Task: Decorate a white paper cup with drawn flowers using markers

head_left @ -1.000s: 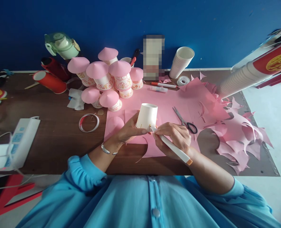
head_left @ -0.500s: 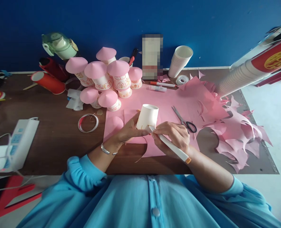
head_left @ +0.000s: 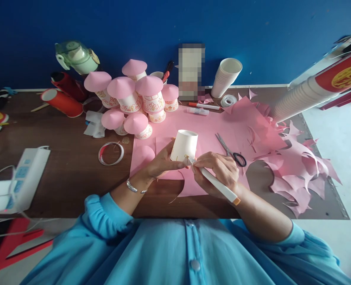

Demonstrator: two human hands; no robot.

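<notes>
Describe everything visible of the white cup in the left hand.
The white cup looks like smooth paper, its sides narrowing toward the end facing up, so it seems to be upside down. A few small yellowish-brown line marks show near the wider, lower edge. It leans slightly, held above the pink paper. The left hand grips it, thumb along the lower edge; the tip of the marker in the right hand is at the marks.
</notes>
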